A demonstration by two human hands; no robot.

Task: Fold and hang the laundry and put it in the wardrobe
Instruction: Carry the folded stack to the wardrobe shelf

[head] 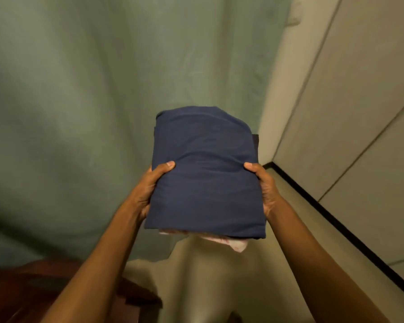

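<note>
You held the folded dark navy blue cloth bundle (204, 176) in the air before the grey-green curtain (79, 101), your left hand (147, 190) and right hand (265, 187) gripping its sides, thumbs on top.

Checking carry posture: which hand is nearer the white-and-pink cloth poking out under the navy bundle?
Right. The right hand grips the navy bundle just above the white-and-pink cloth; the left hand grips the opposite edge.

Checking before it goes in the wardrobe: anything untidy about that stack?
Yes: a white and pink cloth sticks out crumpled under the near edge of the folded blue garment. Both hands grip the stack's sides.
</note>
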